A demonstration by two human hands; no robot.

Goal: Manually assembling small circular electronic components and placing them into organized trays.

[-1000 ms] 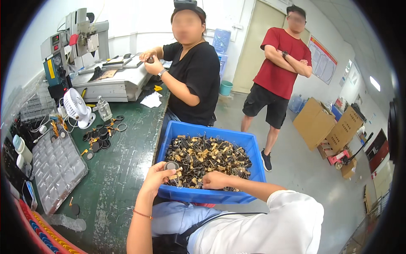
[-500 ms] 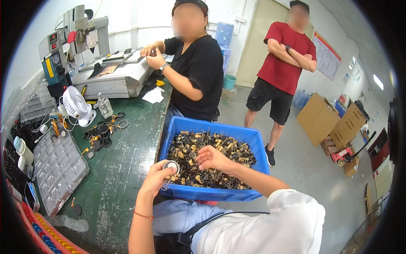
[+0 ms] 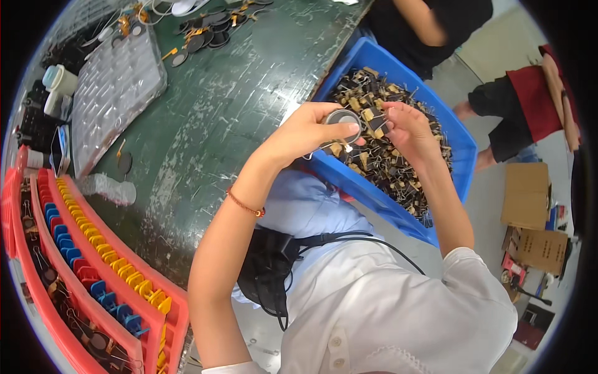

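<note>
My left hand is closed on a round disc with a dark rim and pale face, the thumb pressed over it. In my right hand, thumb and fingers pinch a black binder clip with yellowish pads and wire handles. The clip is close beside the disc; I cannot tell whether they touch. Below both hands, a blue bin holds a heap of similar binder clips. Part of the heap is hidden by my hands.
On the green bench lie a clear moulded tray and several black discs. Red racks with yellow and blue clips stand at lower left. One person in black and another in red are beyond the bin.
My view has swung down and left, bringing the red racks into sight. My right hand, then open over the heap, now holds a binder clip beside the disc. The left keeps the disc.
</note>
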